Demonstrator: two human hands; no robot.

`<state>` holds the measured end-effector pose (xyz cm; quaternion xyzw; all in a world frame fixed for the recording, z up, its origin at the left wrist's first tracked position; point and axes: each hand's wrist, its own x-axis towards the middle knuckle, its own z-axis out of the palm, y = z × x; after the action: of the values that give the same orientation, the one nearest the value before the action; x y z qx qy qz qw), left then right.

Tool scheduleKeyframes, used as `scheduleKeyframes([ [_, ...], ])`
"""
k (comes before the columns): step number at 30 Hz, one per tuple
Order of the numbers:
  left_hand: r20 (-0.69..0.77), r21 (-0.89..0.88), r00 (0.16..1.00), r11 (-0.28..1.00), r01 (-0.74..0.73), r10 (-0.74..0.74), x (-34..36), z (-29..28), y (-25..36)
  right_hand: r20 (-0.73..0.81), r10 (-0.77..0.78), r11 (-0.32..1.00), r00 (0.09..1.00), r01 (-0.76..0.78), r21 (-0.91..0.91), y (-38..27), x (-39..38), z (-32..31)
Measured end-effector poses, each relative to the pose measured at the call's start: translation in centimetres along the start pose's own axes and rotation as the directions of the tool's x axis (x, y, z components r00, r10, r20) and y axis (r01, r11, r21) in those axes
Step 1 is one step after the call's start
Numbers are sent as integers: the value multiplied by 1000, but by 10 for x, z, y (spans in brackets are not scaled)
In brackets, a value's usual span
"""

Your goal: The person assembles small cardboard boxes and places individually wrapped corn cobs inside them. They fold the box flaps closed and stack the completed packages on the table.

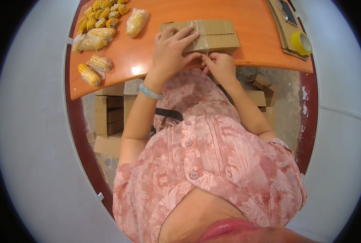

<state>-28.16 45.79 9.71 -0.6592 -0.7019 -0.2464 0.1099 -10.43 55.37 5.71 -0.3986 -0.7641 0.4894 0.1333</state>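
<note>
A closed cardboard box [223, 36] sits near the front edge of the orange table, with a strip of clear tape [202, 32] running over its top and down its near side. My left hand [172, 48] rests on the box's left part, fingers spread over the top and thumb reaching along the near side. At the near side's lower edge, my right hand [221, 67] is closed, thumb and forefinger pinched at the tape's lower end. The exact grip of those fingertips is partly hidden.
On the orange table [253, 52], bare corn cobs [101, 16] and several wrapped ones [136, 23] lie at left. Far right, flat cardboard [275, 20] bears a yellow tape roll [301, 43], glasses [283, 14] and a phone [287, 12]. Below are cardboard boxes [101, 115].
</note>
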Motion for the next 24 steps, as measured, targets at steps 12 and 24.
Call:
scheduleKeyframes([
  [12, -18, -86, 998, 995, 57, -58, -1, 0, 7, 76, -808, 361, 584, 593, -720, -58, 6, -61],
  [24, 6, -57, 999, 997, 51, -51, 2, -6, 10, 519, -611, 296, 599, 780, -552, -65, 80, -78],
])
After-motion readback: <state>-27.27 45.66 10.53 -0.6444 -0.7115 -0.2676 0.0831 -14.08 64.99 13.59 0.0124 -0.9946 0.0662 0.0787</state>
